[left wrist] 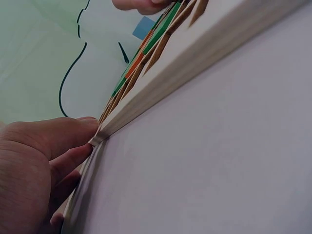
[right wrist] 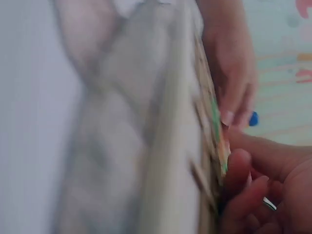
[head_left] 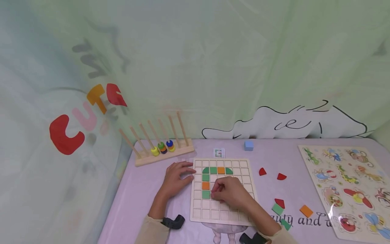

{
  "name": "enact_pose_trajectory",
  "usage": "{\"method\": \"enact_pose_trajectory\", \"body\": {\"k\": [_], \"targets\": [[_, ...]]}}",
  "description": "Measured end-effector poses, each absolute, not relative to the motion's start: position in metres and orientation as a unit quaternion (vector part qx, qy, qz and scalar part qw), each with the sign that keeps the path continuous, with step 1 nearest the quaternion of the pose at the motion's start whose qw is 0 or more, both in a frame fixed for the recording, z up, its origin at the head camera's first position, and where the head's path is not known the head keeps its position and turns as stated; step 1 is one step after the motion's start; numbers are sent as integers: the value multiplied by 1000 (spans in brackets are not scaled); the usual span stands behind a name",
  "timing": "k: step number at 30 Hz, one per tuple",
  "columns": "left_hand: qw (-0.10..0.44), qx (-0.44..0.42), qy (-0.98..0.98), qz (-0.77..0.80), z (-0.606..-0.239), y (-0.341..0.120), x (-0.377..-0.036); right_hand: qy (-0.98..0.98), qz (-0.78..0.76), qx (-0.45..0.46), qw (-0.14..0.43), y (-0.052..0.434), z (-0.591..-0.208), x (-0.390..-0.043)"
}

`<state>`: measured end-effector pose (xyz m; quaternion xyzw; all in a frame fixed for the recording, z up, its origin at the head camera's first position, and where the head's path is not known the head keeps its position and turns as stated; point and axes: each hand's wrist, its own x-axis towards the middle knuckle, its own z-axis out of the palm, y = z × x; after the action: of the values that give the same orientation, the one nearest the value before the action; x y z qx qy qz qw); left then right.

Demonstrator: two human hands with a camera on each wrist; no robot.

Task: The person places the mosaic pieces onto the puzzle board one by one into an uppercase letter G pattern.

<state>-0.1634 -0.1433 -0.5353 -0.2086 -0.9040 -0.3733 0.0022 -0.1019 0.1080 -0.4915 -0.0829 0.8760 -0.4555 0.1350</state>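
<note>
A wooden grid board (head_left: 219,215) lies in the middle of the table, with green and orange pieces along its upper row and left column. My left hand (head_left: 178,179) rests at the board's left edge, fingers fairly straight and tips touching it. Over the middle of the board is my right hand (head_left: 230,193), fingers curled and fingertips beside the lowest green square (head_left: 206,194). Whether a piece is between those fingertips is hidden. In the right wrist view the right hand's fingers (right wrist: 239,170) are bent close to the grid, with a ring on one.
A wooden peg rack (head_left: 164,156) with several coloured beads stands at back left. Behind the board are a small picture card (head_left: 218,153) and a blue block (head_left: 248,145). Red pieces (head_left: 281,176), a green square (head_left: 277,209) and an orange square (head_left: 306,211) lie right, before an insect puzzle (head_left: 344,183).
</note>
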Motion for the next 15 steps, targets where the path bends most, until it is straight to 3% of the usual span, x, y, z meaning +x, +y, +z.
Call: {"method": "enact_pose_trajectory", "body": {"k": [15], "targets": [[14,-205,-910,-360,-536,-141,-162,900,-425,40,90,190,-464,-108]]}}
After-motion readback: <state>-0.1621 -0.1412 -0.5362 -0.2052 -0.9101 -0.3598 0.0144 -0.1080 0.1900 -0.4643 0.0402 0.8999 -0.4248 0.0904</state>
